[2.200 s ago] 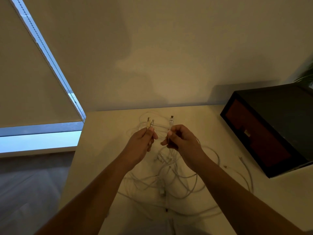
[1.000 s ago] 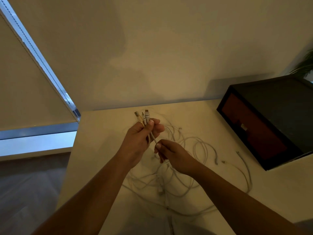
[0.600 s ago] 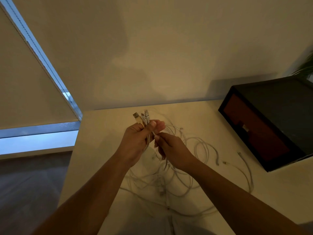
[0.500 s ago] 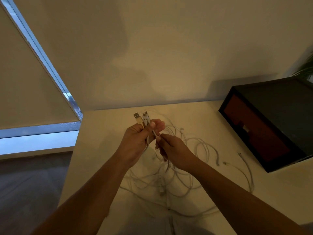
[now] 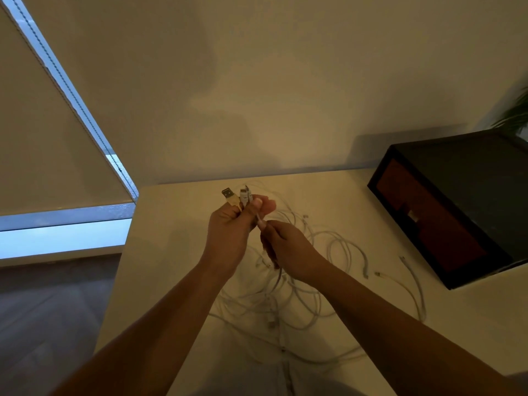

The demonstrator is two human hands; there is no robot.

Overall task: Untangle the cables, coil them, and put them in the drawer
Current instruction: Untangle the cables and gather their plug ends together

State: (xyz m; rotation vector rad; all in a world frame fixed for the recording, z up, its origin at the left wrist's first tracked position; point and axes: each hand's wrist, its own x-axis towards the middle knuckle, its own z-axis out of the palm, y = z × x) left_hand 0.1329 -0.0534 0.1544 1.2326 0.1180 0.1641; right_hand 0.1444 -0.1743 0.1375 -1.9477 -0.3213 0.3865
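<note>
**Pale table, white tangle, plug ends bunched in one fist**

A cream table [image 5: 177, 252] stands against a bare wall. A blind fills the upper left of the frame, with a strip of daylight under it. At the right edge sits a dark box, and its reddish drawer [image 5: 428, 221] looks closed.

Head view: at frame centre the left hand [image 5: 231, 232] is curled tight around several plugs [image 5: 240, 197], which stick up out of the fist. Just below and right of it, almost touching, the right hand [image 5: 288, 252] pinches a single cord [image 5: 258, 221] where it leaves the left thumb.

That cord runs down the frame through the right hand's fingers into the cables [image 5: 285, 304], which lie looped on the table below both hands. One strand [image 5: 411, 284] trails off toward the box.

The right hand is nearer both the tangle and the drawer. I'd judge the next move is to slide it along the cord, down and away from the anchoring fist.
</note>
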